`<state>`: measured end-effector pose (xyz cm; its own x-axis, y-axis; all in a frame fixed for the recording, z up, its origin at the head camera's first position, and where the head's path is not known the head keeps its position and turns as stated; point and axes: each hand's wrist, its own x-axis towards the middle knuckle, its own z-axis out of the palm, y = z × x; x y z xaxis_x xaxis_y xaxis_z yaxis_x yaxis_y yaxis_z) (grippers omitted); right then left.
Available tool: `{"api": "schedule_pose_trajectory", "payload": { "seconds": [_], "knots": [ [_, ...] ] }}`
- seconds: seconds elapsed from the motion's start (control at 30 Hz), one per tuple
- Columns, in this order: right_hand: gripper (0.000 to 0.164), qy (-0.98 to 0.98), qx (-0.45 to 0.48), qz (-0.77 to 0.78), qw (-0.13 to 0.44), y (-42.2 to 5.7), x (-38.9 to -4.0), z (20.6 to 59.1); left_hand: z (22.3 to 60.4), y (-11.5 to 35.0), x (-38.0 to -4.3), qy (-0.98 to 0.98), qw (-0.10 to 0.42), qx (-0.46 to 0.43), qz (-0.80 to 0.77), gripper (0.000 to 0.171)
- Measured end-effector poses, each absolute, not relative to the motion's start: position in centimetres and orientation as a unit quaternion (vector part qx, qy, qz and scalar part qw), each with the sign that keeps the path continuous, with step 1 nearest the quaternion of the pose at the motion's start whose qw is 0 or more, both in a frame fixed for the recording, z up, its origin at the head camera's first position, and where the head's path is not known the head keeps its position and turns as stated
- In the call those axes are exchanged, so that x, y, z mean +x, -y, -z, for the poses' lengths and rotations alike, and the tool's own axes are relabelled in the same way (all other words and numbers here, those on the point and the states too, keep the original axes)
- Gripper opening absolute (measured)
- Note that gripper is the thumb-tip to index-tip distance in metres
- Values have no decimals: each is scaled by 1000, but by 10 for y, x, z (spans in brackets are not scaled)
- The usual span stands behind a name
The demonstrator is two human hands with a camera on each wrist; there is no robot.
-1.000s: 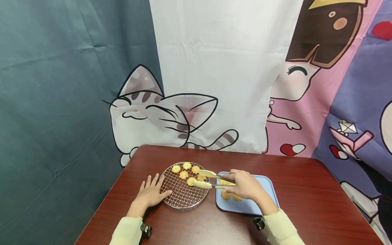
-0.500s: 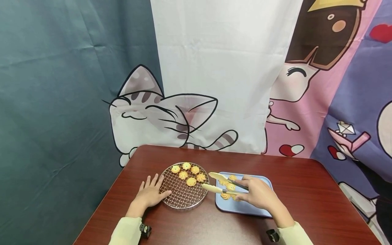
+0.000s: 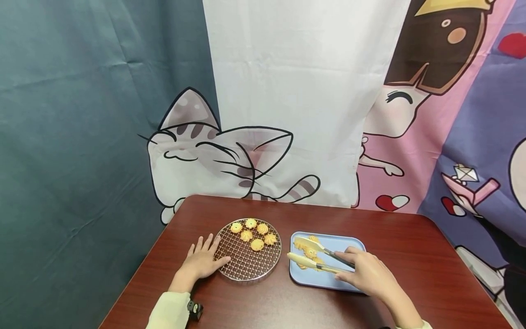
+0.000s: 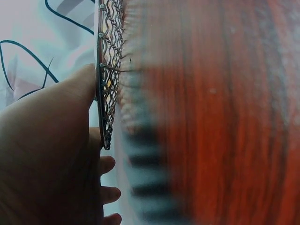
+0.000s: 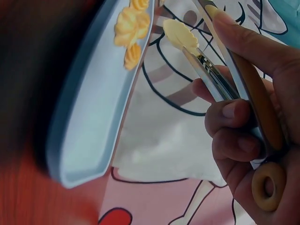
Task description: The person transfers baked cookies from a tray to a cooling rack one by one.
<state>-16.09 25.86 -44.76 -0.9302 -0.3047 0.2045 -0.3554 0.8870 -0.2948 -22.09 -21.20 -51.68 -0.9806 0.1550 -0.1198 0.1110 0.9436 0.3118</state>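
Note:
My right hand [image 3: 371, 274] grips a pair of tongs [image 3: 334, 269] with cream tips and dark handles. The tips stand apart above the blue tray [image 3: 341, 241], with nothing between them that I can see. Several piped cookies [image 5: 132, 27] lie on that tray, partly hidden by the tongs in the head view. My left hand [image 3: 201, 261] has its fingers spread at the left rim of a round wire rack [image 3: 242, 262]; the thumb touches the rim. Several golden cookies [image 3: 257, 245] sit on the rack's far and right part.
Rack and tray stand side by side on a dark red wooden table [image 3: 279, 301], with a strip of tabletop between them. A printed curtain [image 3: 287, 100] hangs behind the table's far edge.
My right hand has drawn the tongs from over the rack rightward to above the tray, and the cookie at the tips now lies on the rack. My left hand stays put.

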Motion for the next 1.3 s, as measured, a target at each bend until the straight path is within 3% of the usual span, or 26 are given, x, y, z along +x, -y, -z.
{"api": "schedule_pose_trajectory", "payload": {
  "seconds": [0.37, 0.67, 1.3],
  "knots": [
    [53, 972, 145, -168, 80, -281, -136, 450, 515, 212, -218, -984, 68, 70, -151, 90],
    [59, 981, 109, -156, 33, -295, -124, 457, 515, 211, -216, -984, 66, 71, -147, 90],
    [63, 985, 70, -160, -2, -309, -113, 466, 513, 211, -213, -985, 68, 68, -144, 89]
  ]
}}
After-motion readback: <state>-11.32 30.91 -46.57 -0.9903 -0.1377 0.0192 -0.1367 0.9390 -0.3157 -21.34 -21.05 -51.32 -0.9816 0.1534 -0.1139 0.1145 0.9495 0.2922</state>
